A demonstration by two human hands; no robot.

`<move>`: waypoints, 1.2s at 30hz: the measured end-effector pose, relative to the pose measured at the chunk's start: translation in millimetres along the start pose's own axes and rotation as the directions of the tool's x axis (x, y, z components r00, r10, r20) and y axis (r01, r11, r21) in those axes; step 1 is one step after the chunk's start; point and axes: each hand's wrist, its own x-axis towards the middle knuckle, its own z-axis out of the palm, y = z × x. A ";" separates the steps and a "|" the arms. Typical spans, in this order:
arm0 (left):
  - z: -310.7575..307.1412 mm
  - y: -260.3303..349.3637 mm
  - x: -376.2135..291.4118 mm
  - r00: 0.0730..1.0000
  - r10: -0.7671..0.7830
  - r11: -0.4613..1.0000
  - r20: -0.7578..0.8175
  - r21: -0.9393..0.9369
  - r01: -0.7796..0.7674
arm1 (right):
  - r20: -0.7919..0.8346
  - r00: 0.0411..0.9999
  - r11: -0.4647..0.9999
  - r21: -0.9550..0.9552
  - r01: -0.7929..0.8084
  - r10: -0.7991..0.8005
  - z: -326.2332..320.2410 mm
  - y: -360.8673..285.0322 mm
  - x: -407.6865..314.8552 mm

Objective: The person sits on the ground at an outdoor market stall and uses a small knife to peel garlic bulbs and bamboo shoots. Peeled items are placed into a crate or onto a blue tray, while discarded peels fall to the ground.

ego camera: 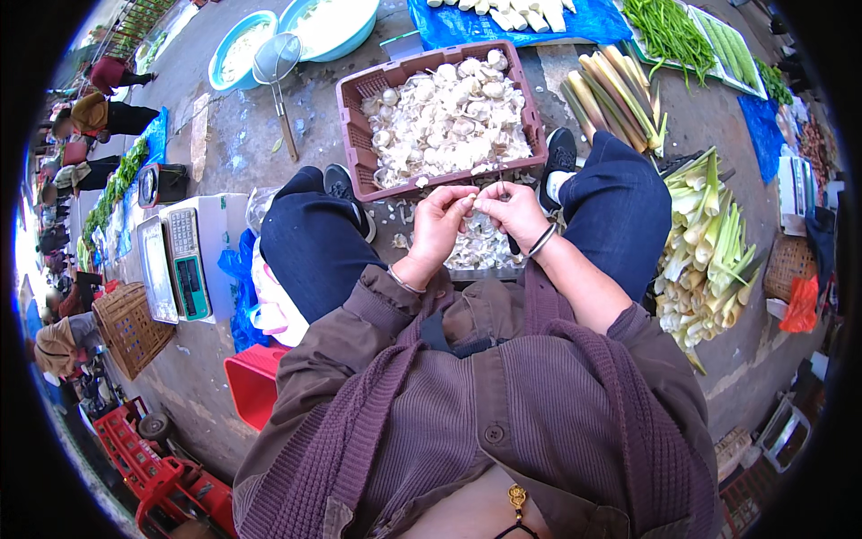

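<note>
Between my knees, my left hand (439, 222) and my right hand (513, 210) meet at the fingertips around a small pale garlic clove (473, 197). My right hand also holds a small knife, whose thin blade (500, 176) points up and whose dark handle (513, 244) shows below the palm. Just beyond my hands stands a maroon plastic crate (441, 190) filled with garlic bulbs and papery skins (451, 114). Beneath my hands lies a heap of garlic cloves and peelings (475, 248), partly hidden by them.
A wire skimmer (277, 60) leans at blue basins (219, 64). A scale (190, 283) on a white box and a red bin (252, 384) stand left. Peeled stalks (707, 263) and uncut stems (609, 101) lie right. Several people are at far left, one in a brown top (91, 114).
</note>
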 end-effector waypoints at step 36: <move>-5.2 1.8 3.1 0.994 -0.022 0.993 0.108 -0.116 0.035 | -0.031 0.960 0.953 -0.133 0.273 -0.279 3.6 -0.5 4.8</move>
